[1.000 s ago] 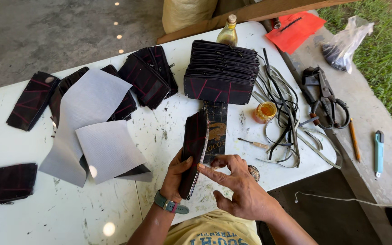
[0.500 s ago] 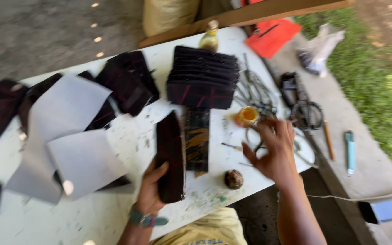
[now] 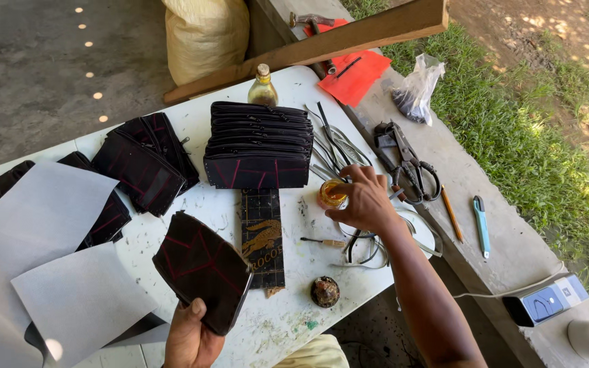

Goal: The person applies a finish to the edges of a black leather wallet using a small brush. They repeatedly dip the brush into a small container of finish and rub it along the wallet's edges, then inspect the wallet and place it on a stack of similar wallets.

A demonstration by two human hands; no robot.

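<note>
View from above of a white work table (image 3: 172, 129) with both hands of the person at work. The left hand (image 3: 189, 337), at the near edge of the table, grips a dark pouch (image 3: 202, 269) with red stitched lines, fingers closed around its lower end and the thumb pressed on its face; the pouch is held tilted above the tabletop. The right hand (image 3: 366, 201) reaches across to a small jar (image 3: 330, 193) of amber liquid standing on the table, fingertips pinched around its rim. Just left of the jar lies a dark strip (image 3: 262, 238) with a gold emblem; a small brush (image 3: 322, 241) lies between them, and a round lid (image 3: 325, 292) sits nearer the table edge. Behind the strip stands a stack of finished pouches (image 3: 259, 144), with a glass bottle (image 3: 262, 87) beyond it. Grey sheets (image 3: 76, 300) cover the left side. Shears (image 3: 407, 163), a pencil (image 3: 451, 213) and a utility knife (image 3: 482, 225) rest on the concrete ledge (image 3: 472, 170) to the right.
</note>
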